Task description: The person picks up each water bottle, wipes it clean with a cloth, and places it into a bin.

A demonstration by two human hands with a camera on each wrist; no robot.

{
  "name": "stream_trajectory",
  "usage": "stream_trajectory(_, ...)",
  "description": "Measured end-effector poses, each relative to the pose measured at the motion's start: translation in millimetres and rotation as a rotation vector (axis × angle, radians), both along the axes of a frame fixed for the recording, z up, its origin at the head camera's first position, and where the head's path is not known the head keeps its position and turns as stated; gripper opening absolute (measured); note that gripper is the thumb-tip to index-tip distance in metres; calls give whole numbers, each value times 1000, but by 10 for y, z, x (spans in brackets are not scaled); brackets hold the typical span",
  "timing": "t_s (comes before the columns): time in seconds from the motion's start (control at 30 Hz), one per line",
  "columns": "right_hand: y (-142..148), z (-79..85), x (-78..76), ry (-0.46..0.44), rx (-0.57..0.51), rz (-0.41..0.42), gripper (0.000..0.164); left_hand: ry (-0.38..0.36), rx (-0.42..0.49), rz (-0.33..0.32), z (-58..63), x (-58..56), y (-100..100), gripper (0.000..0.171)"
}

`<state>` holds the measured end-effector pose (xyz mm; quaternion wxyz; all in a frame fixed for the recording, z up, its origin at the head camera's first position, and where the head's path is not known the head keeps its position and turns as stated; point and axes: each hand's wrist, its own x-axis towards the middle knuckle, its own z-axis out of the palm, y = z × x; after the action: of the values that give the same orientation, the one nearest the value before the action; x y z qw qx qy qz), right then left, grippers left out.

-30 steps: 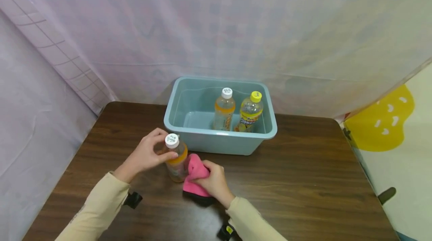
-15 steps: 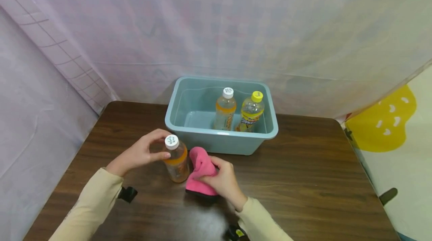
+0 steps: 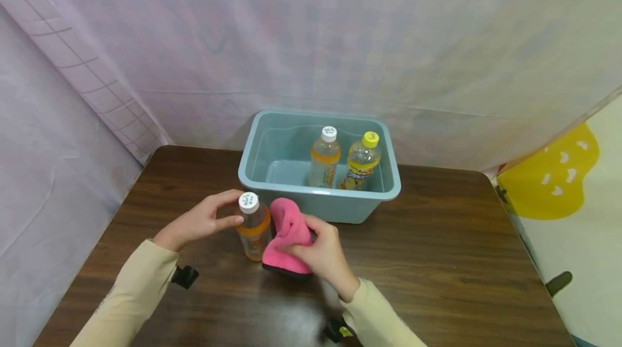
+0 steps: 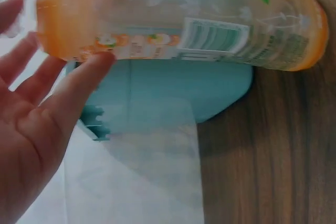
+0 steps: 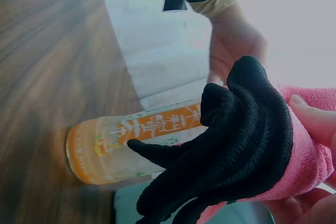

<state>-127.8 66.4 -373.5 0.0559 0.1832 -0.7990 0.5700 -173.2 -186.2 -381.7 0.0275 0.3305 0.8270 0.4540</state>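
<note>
A clear plastic bottle (image 3: 255,233) with a white cap and orange bands stands upright on the table in front of the tub. My left hand (image 3: 206,220) holds it around the upper part, thumb on the near side; the left wrist view shows the thumb (image 4: 86,80) at the bottle's label. In my right hand (image 3: 324,252) is a bunched cloth (image 3: 290,236), pink on one side and black on the other, close beside the bottle's right side. From the right wrist, the cloth's black folds (image 5: 236,140) overlap the bottle.
Behind the bottle is a blue-grey plastic tub (image 3: 311,204). Inside stand a white-capped bottle (image 3: 324,161) and a yellow-capped bottle (image 3: 362,162), both toward its right side. The brown wooden table (image 3: 447,250) reaches back to a hanging curtain (image 3: 330,39).
The pink and black cloth has moved up along the bottle's right side with my right hand. My left thumb has shifted left on the bottle, which stays about in place.
</note>
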Motion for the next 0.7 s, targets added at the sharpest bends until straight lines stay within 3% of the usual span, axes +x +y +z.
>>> stream_trajectory(0.2,-66,104,-41,-31,0,-3,32,88,36,10,-23,-12,52,36)
stream_trajectory(0.27,-89,41,-90,-32,-6,6,33,158,36,14,-47,-23,57,36)
stream_trajectory(0.43,-163,-156,-233,-6,-9,22,39,220,36,11,-81,-41,43,35)
stream_trajectory(0.57,-225,-179,-271,40,14,39,39,227,3,19,-83,-41,35,37)
stream_trajectory(0.7,-280,-189,-282,86,35,35,40,151,4,28,-70,-26,43,36)
